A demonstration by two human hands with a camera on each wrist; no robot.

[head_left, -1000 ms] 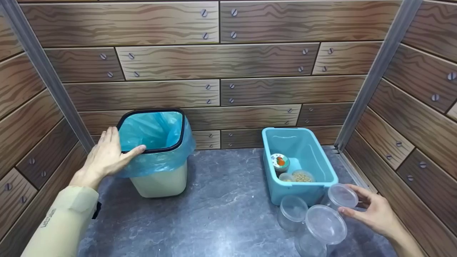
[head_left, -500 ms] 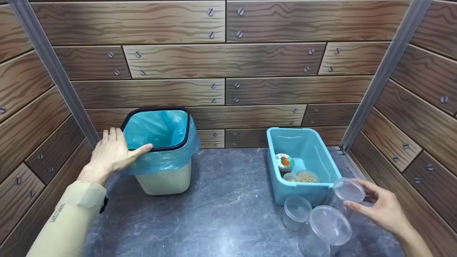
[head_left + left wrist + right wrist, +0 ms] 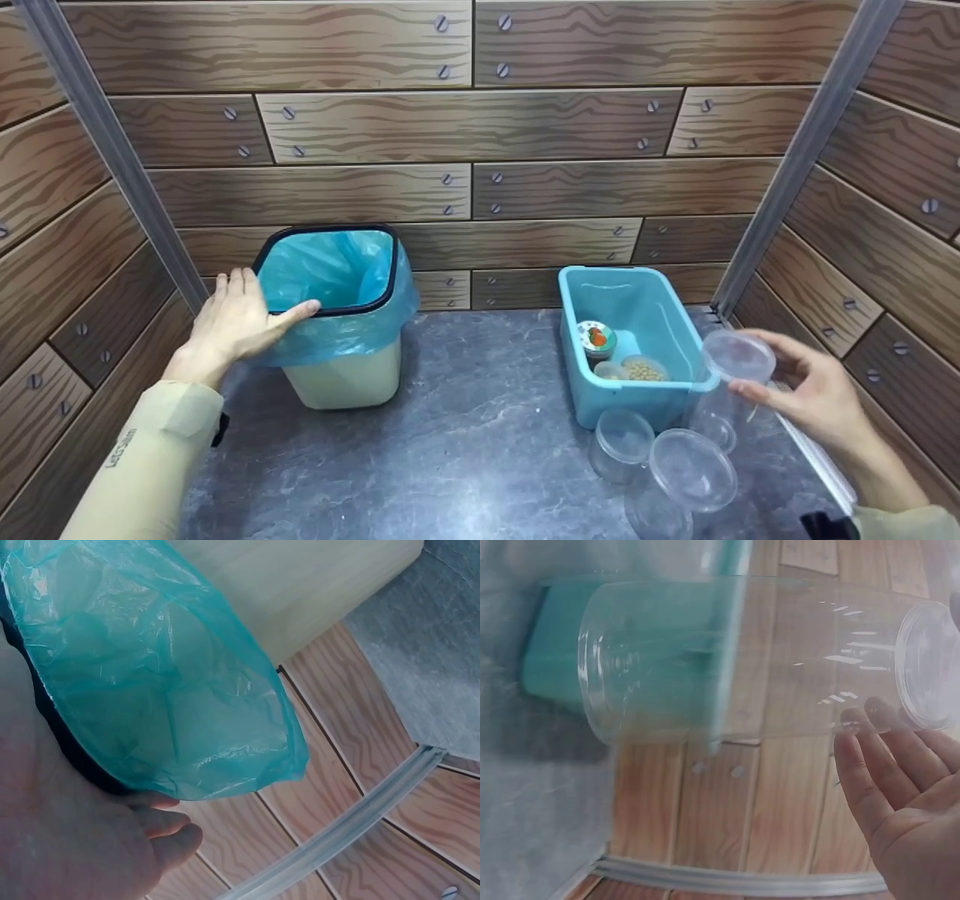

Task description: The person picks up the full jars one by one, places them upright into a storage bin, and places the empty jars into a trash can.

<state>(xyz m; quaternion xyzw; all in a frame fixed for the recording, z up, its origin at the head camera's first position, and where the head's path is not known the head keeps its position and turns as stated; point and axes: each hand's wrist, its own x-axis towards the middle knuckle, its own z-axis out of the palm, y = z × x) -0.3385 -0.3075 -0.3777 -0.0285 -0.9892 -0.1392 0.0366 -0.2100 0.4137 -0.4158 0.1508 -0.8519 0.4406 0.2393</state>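
Note:
My right hand (image 3: 817, 394) grips a tall clear plastic jar (image 3: 739, 356) near its lid, thumb on one side and fingers on the other. In the right wrist view the jar (image 3: 780, 660) looks see-through with nothing inside, its base off the grey surface. My left hand (image 3: 229, 326) rests, fingers straight, on the left side of the black rim of a cream trash bin (image 3: 349, 379), thumb along the near edge. A blue bag (image 3: 172, 705) lines the bin and hangs over its outside.
A blue plastic tub (image 3: 634, 405) stands at right, holding a printed-lid container (image 3: 596, 339) and a tub of beige pellets (image 3: 643, 369). Two more clear lidded jars (image 3: 621, 450) stand before it. Wood-patterned walls (image 3: 465, 127) enclose three sides.
My right hand has raised the clear jar from the surface, up beside the blue tub's near right corner. The left hand has stayed on the bin's rim.

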